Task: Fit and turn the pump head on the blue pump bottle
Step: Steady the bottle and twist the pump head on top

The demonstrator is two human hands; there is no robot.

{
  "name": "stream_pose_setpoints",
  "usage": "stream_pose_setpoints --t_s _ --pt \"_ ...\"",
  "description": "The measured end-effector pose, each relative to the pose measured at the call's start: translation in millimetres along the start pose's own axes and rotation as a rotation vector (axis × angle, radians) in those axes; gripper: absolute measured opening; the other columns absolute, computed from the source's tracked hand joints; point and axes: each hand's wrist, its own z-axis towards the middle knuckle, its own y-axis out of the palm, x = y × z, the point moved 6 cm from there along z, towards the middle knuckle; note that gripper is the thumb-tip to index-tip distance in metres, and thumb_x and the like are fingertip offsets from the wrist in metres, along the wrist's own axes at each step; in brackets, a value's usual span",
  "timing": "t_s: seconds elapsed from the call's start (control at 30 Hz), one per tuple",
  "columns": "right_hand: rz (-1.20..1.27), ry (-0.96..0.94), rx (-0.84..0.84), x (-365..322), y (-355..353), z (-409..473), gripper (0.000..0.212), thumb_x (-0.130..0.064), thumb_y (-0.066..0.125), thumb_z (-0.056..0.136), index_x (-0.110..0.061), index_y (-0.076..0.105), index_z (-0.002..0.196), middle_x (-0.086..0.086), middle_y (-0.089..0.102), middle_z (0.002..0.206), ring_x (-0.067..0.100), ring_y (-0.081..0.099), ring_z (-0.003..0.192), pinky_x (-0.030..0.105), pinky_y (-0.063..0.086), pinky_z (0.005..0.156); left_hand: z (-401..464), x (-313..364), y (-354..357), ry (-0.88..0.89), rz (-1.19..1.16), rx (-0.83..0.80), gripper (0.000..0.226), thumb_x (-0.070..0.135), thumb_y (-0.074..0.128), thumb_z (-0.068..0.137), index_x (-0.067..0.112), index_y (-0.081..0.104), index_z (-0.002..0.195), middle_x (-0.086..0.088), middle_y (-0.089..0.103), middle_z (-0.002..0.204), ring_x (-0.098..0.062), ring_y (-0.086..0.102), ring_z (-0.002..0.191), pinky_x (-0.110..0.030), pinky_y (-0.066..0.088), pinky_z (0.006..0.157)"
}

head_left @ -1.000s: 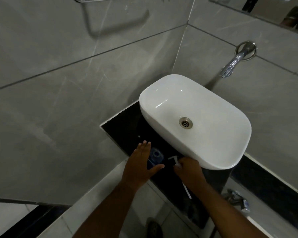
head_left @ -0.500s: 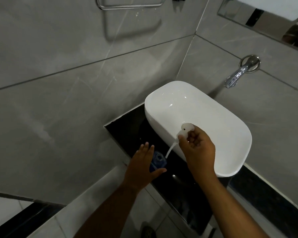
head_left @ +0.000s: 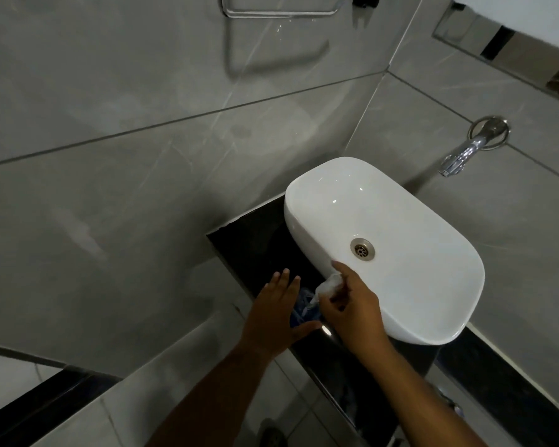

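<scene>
On the black counter [head_left: 259, 240], left hand [head_left: 273, 312] steadies the blue pump bottle [head_left: 302, 306]; right hand [head_left: 352, 304] grasps the pump head [head_left: 329, 285].

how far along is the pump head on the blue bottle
Done: the right hand has the white pump head and has brought it over the blue pump bottle, which stands on the dark counter beside the basin. In hand: the left hand steadies the bottle while the head goes toward its neck. Left: seating it and turning it; whether it is seated yet is blurred.
</scene>
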Motion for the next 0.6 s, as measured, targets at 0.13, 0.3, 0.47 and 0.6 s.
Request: stream_pose_setpoints --t_s 0.13,0.3,0.47,0.6 --pt "-0.182 -0.055 -0.229 -4.8 8.3 4.3 0.052 -0.017 0.071 0.083 -0.022 0.053 0.131 -0.003 0.062 0.122 0.007 0.059 0.109 0.016 0.049 0.092 0.7 1.2 -1.9 -0.007 -0.024 0.003 0.108 0.09 0.022 0.069 0.018 0.015 0.149 -0.009 0.014 0.159 -0.022 0.003 0.146 -0.043 0.014 0.118" --pt "-0.42 -0.152 -0.497 -31.8 19.0 17.1 0.036 -0.018 0.066 0.087 -0.014 0.062 0.122 0.006 0.063 0.122 0.018 0.06 0.108 0.028 0.05 0.094 -3.3 4.0 -5.2 0.014 -0.092 0.084 0.102 0.085 0.036 0.074 0.014 0.027 0.146 -0.014 0.026 0.155 -0.027 0.014 0.145 -0.049 0.025 0.115" --pt "-0.619 -0.048 -0.607 -41.6 28.5 25.9 0.026 -0.023 0.058 0.092 -0.007 0.065 0.111 0.012 0.066 0.114 0.025 0.063 0.101 0.036 0.052 0.091 -4.6 2.9 -3.9 0.024 -0.096 0.111 0.098 0.082 0.042 0.075 0.017 0.025 0.147 -0.012 0.025 0.156 -0.023 0.01 0.144 -0.046 0.022 0.115" --pt "-0.648 -0.036 -0.572 -38.6 26.3 26.1 0.025 -0.033 0.061 0.089 -0.012 0.063 0.103 0.01 0.069 0.102 0.024 0.065 0.089 0.032 0.053 0.076 -4.4 0.3 0.3 0.012 -0.099 0.09 0.097 0.081 0.045 0.075 0.019 0.023 0.147 -0.009 0.022 0.157 -0.019 0.006 0.144 -0.043 0.016 0.116"
